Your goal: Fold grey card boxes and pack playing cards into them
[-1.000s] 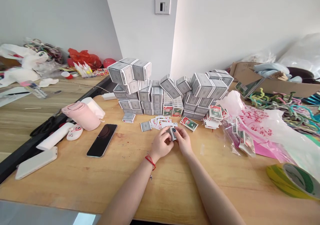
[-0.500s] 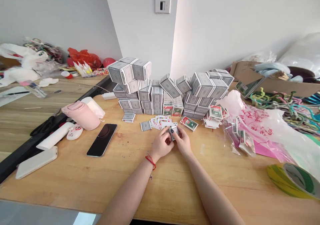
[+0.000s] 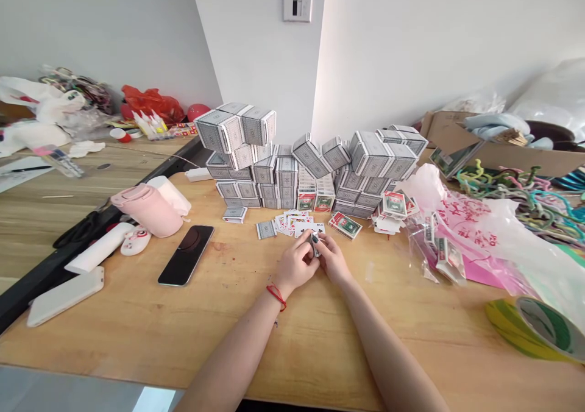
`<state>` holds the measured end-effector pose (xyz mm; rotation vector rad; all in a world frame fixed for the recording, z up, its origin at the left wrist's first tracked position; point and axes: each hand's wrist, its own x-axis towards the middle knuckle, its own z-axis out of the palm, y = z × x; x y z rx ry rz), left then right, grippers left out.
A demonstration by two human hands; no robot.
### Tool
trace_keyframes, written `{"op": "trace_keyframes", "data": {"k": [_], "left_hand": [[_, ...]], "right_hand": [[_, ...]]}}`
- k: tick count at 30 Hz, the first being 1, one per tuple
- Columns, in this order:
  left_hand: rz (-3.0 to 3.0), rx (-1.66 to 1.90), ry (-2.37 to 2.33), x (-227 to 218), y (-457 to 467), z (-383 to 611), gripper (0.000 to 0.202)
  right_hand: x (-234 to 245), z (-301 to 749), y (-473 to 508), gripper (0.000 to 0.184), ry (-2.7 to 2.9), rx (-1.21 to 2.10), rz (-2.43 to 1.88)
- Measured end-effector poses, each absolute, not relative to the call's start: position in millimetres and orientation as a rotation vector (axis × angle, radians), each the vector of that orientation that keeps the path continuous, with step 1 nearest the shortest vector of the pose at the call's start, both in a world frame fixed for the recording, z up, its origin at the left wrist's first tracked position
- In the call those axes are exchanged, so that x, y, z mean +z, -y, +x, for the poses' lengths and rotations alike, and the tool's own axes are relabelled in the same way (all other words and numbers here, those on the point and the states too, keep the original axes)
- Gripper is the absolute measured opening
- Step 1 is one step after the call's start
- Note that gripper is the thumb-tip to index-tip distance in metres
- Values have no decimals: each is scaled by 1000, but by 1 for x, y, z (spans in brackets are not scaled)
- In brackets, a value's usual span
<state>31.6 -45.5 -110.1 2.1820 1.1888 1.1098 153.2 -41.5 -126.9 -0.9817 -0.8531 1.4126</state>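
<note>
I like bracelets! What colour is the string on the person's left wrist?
The string is red; the head view shows it best.

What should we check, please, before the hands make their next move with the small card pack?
1. Grip: ok. The left hand and right hand both pinch the small card pack just above the table.
2. Pack closed: cannot tell. The fingers cover most of it.
3. Loose cards clear of the hands: ok. They lie spread just beyond the fingertips.
4. Stacked packs steady: not ok. The top bundles sit tilted and might slip if bumped.
5. Phone out of the way: ok. It lies flat, well off to the left.
</note>
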Motion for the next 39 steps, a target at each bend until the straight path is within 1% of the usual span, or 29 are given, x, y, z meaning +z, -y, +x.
{"op": "trace_keyframes", "data": {"k": [7,10,13,16,18,20,22,24,26,29,34,36,39], "left_hand": [[2161,1107,-1194,-114,44,33,14],[2166,1078,-1150,-109,46,32,9],[2167,1082,-997,-101,48,28,9],[2050,1117,-899,-98,48,26,6],[1846,1166,-930,-101,45,26,12],[1559,1149,-959,-107,40,27,27],[1268,999,-902,-112,33,26,41],[1055,873,-823,-115,27,24,49],[933,816,-762,-114,23,20,47],[863,765,-686,-111,20,14,38],[826,739,-614,-110,19,8,30],[842,790,-619,-111,19,7,25],[875,860,-614,-113,18,8,25]], "right_hand": [[-126,151,42,34,881,1523,-934],[-125,150,43,35,867,1453,-968],[-124,150,43,40,838,1355,-1021],[-121,153,41,44,823,1252,-1052],[-121,155,40,46,837,1178,-1053],[-122,156,40,49,876,1108,-1062],[-124,156,40,55,947,1070,-1068],[-126,155,42,62,1052,1060,-1071],[-127,154,44,67,1158,1047,-1081],[-126,154,47,71,1253,1045,-1084],[-127,153,46,74,1215,1071,-1054],[-129,154,43,73,1143,1068,-1064],[-131,158,39,64,1021,1062,-1115]]}}
